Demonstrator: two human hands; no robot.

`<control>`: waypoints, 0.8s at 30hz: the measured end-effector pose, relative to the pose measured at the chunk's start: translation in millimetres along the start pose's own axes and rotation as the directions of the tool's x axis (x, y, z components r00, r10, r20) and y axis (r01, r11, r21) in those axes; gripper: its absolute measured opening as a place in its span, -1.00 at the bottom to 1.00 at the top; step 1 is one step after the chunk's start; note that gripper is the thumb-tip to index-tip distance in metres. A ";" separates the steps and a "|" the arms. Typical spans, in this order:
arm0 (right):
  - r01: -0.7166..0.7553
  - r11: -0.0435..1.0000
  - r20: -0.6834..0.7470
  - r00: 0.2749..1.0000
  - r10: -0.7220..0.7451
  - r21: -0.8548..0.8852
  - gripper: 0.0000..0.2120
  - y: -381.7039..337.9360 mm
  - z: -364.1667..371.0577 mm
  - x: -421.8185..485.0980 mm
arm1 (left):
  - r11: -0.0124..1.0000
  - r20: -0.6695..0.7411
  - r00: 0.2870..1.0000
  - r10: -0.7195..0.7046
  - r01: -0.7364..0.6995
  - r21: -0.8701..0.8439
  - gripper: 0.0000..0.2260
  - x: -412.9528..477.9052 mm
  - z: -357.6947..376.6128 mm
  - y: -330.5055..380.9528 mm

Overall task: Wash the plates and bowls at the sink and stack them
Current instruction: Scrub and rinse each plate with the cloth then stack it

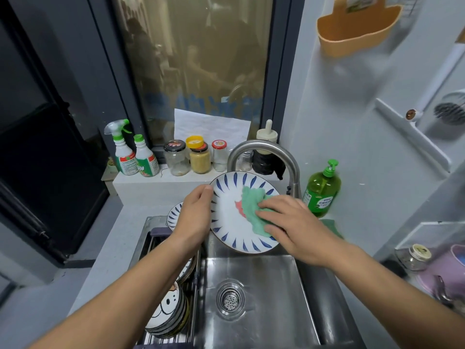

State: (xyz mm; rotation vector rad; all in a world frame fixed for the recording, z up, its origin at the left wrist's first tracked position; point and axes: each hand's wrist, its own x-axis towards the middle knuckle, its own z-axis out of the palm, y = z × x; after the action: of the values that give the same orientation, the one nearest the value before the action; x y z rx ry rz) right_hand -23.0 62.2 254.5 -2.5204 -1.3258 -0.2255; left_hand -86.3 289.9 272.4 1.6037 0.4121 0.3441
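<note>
My left hand (195, 215) grips the left rim of a white plate with blue leaf marks (226, 215), tilted up over the steel sink (264, 298). My right hand (294, 222) presses a green and pink cloth (251, 207) flat against the plate's face, fingers stretched over it. A second plate of the same pattern (174, 216) lies behind my left wrist at the sink's back left corner. A stack of bowls and plates (168, 313) with a cartoon face stands in the rack at the sink's left side, partly under my left forearm.
The curved faucet (266, 152) arches just behind the plate. A green dish soap bottle (322, 190) stands to the right. Spray bottles (133, 152) and jars (198, 157) line the window ledge. A jar (415, 258) and pink items sit at the far right.
</note>
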 end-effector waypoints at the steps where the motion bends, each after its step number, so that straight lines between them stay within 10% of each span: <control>1: -0.023 1.000 0.057 0.998 0.023 0.005 -0.55 -3.2 -1.4 -2.2 | 1.000 -0.003 1.000 -0.001 0.001 0.002 -0.68 -0.1 -1.0 -1.7; 10: 0.038 0.998 0.373 0.926 -0.056 0.057 -0.24 -93.0 -6.0 0.6 | 0.944 0.037 0.989 -0.142 0.147 -0.295 -0.81 -15.8 10.7 -13.4; 17: -0.198 0.954 0.313 0.913 0.264 -0.226 -0.09 -59.6 -20.2 31.6 | 0.929 0.160 0.973 -0.165 0.208 -0.305 -0.68 -23.4 9.0 -26.3; 24: -0.036 0.992 0.401 0.916 -0.016 0.124 -0.31 -100.9 -11.9 28.7 | 0.895 0.087 0.976 -0.199 0.217 -0.390 -0.68 -14.3 5.2 -26.0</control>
State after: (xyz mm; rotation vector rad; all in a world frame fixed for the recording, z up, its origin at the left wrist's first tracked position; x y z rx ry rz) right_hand -90.0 135.1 291.2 -2.5471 -1.4130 0.3931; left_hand -98.0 280.2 246.4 1.1539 0.4434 0.2099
